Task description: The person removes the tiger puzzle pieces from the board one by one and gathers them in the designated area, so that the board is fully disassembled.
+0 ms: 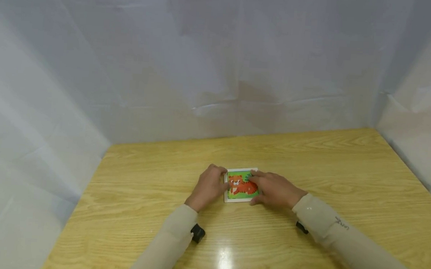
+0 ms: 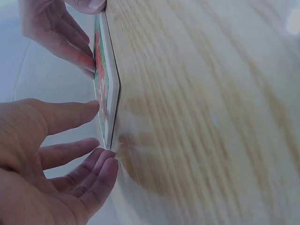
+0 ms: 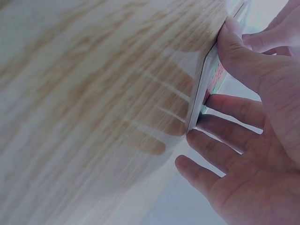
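Head view: a square picture panel [image 1: 242,188] lies on the counter [image 1: 130,195], well inside its edges, wood reaching out on every side to pale creased sheeting [image 1: 204,68]. The left hand [image 1: 208,186] and right hand [image 1: 276,190] flank it.

Left wrist view: thin, white-edged panel; left thumb on its face, fingers loosely extended beside its corner.

Right wrist view: glossy grain; right thumb at the rim, fingers spread, touching without gripping.

Dark scrawled marks [image 1: 341,223] on right sleeve [image 1: 354,246], too small to read
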Demonstrator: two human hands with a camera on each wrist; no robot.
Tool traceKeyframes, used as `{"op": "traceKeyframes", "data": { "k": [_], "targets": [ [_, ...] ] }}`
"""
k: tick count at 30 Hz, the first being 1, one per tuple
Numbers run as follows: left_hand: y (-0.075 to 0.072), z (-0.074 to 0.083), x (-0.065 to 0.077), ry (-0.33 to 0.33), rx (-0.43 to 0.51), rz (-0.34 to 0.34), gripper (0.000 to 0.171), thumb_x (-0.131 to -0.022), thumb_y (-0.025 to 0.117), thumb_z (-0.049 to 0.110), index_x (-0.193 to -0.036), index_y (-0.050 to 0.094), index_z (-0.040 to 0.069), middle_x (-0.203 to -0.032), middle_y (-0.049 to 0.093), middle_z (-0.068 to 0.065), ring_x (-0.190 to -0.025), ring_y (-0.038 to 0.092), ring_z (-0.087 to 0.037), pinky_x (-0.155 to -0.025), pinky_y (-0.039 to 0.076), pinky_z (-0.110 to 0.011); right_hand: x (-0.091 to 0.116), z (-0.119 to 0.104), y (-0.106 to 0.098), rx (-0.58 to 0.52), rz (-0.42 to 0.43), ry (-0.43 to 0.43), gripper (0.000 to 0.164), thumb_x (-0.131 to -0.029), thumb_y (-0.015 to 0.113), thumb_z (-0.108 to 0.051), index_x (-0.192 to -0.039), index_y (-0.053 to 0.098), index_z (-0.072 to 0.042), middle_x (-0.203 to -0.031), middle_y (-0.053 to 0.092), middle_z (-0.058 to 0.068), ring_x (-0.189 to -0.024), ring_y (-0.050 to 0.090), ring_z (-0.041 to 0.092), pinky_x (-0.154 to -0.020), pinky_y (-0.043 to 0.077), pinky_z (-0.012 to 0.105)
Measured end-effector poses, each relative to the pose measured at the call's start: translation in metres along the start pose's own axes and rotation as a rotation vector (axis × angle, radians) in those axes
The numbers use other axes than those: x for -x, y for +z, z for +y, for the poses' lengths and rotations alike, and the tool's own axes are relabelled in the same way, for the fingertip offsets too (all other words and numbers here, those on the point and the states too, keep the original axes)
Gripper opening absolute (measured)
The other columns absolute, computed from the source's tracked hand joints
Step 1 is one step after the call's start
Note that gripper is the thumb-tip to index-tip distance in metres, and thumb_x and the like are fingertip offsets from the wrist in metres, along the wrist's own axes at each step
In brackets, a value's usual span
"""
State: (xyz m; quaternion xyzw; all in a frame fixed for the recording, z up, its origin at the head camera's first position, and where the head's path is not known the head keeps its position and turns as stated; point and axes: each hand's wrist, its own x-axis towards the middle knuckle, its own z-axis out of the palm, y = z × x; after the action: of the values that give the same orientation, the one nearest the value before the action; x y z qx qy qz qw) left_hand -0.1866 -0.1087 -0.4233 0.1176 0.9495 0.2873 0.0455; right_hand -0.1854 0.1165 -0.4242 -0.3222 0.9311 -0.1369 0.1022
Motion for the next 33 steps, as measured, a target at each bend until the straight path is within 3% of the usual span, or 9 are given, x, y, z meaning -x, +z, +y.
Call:
{"op": "traceKeyframes", "data": {
  "k": [24,33],
  "targets": [
    [0.006,0.001,-0.011,-0.060,0.087,0.012,0.036,-0.092,0.077,0.012,-0.121,0.068,-0.007,-0.118,0.064,-0.018,-0.099,0.059,-0.025,-0.085,0.052,-0.042,-0.002,0.002,0.001,-0.022,-0.010,0.013,0.077,-0.088,0.077,-0.042,-0.142,0.053,0.006,-0.152,0.043,0.027,-0.135,0.048,0.041,-0.108,0.042,0.052],
    [0.007,0.001,-0.013,-0.079,0.104,0.023,0.034,-0.091,0.078,0.012,-0.118,0.069,-0.006,-0.111,0.066,-0.015,-0.097,0.060,-0.024,-0.086,0.053,-0.042,-0.001,0.003,0.000,-0.026,0.003,0.001,0.076,-0.087,0.078,-0.042,-0.141,0.053,0.007,-0.150,0.044,0.028,-0.133,0.050,0.041,-0.107,0.043,0.052]
  ]
}}
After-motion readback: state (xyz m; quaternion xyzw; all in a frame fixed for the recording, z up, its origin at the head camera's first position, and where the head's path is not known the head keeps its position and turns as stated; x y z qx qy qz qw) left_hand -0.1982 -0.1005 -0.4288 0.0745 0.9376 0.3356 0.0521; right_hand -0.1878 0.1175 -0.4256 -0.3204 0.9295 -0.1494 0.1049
